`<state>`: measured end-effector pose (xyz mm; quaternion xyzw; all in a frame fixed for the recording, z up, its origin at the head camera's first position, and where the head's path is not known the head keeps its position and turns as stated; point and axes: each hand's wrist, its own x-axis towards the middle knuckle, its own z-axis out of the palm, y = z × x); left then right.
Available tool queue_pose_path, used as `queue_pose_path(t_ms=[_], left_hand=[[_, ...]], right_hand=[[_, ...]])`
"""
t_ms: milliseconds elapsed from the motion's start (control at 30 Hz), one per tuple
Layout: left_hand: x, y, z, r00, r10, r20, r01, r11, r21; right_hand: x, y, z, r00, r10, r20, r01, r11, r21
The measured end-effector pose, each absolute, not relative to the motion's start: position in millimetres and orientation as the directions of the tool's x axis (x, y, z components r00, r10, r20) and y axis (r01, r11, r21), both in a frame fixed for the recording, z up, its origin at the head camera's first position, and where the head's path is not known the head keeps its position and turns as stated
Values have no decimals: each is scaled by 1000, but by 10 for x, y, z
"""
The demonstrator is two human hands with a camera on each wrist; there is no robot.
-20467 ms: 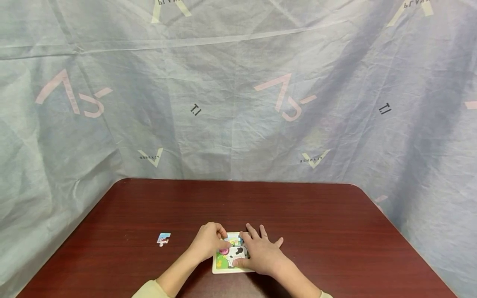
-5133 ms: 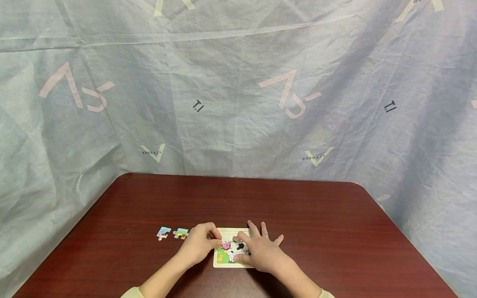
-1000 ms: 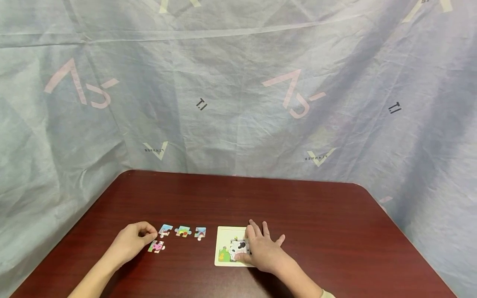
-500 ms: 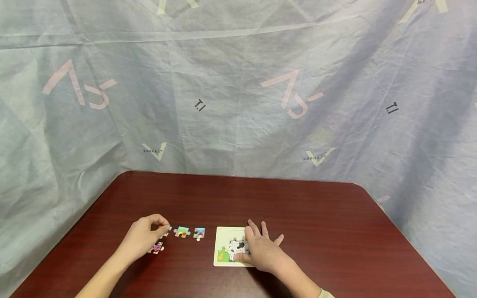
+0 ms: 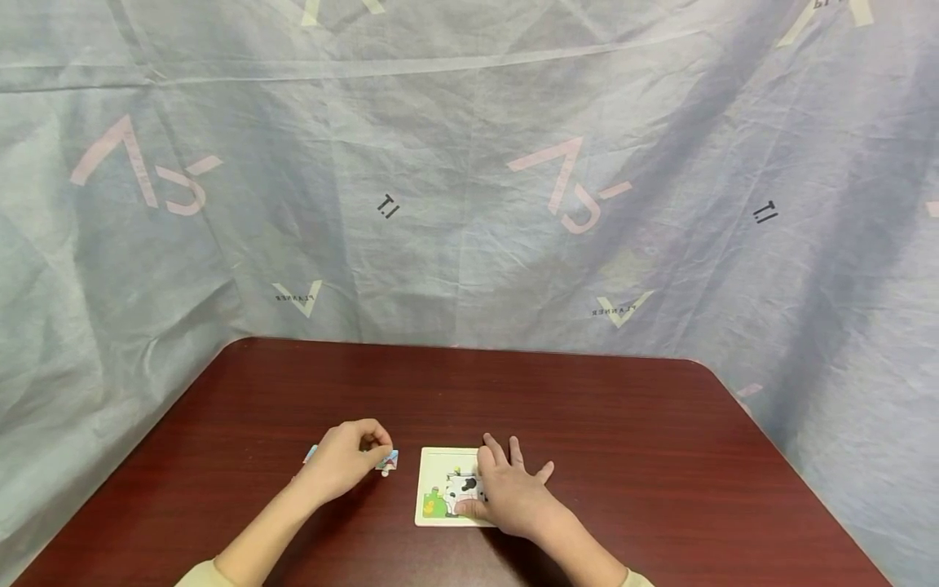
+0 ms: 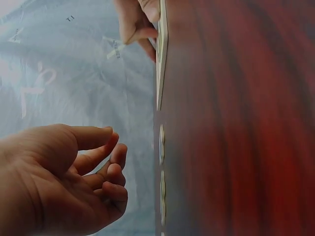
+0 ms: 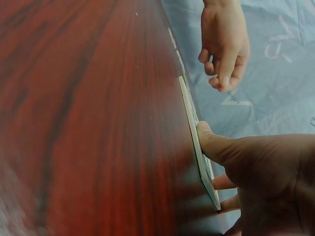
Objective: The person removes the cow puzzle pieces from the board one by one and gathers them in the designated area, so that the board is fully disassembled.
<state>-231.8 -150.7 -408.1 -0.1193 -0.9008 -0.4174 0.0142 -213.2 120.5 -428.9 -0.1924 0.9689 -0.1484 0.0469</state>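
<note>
My left hand point(image 5: 343, 461) is raised over a row of loose jigsaw pieces left of the puzzle board. In the left wrist view its thumb and index fingertips meet with nothing visible between them, and the other fingers curl loosely. One blue-sky piece point(image 5: 387, 461) shows by the fingertips; another piece's corner point(image 5: 311, 452) peeks out behind the hand, which hides the rest. My right hand point(image 5: 513, 493) rests spread on the right part of the wooden puzzle board point(image 5: 433, 463), thumb on the cow picture. Cow and duck pieces sit in the board; its upper left is bare.
The dark red tabletop point(image 5: 623, 424) extends around the board, with rounded far corners. A grey printed cloth point(image 5: 455, 269) hangs behind it. Edge-on in the left wrist view, thin pieces point(image 6: 163, 196) lie in line with the board.
Since 20.5 s ago, several pieces have left the board for the table on the left, the pink one lately. The left hand has since moved right toward the board; the right hand stays put.
</note>
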Motion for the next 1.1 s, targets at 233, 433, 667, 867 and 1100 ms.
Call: queue_pose_path(t_ms=[233, 433, 667, 867, 1100], left_hand=[[-2353, -1316, -4086, -952, 267, 152, 284, 578, 765], [-2392, -1146, -4114, -943, 289, 168, 311, 577, 755], [-2415, -957, -4182, -921, 356, 159, 348, 564, 749], [-2409, -790, -4229, -906, 410, 100, 328, 533, 780], [-2372, -643, -4259, -891, 436, 126, 381, 568, 730]], right_hand=[[-2136, 1214, -4289, -924, -382, -27, -357, 886, -295], [-2138, 1219, -4292, -926, -375, -33, -350, 891, -291], [-2139, 1210, -4304, -930, -365, -30, -344, 899, -271], [-2134, 1210, -4300, -930, -368, -23, -349, 898, -268], [-2145, 1206, -4309, -928, -371, -36, -348, 898, -270]])
